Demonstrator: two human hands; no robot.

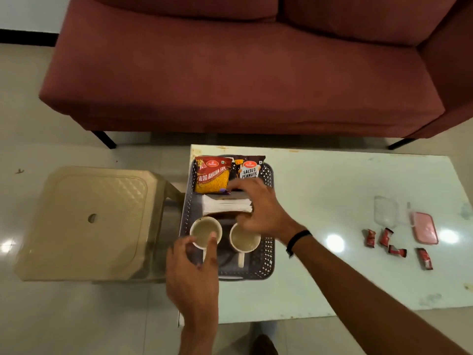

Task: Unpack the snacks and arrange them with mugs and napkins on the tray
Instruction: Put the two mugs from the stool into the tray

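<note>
The left hand (192, 272) gripped the left mug (206, 231) by its rim, brittle ceramic that looked, while the right hand (258, 208) hovered loose-fingered over soft napkins (225, 204).

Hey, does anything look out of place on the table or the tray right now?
Four small red packets lie scattered on the table, far right of the tray, beside an opened clear container and its pink lid. On the tray nothing looks spilled.

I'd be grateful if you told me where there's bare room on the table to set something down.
Free: the wide stretch of table between the tray and the red sachets; also the near strip below them. Crowded: the tray, packed with snack packets, napkins, mugs.
</note>
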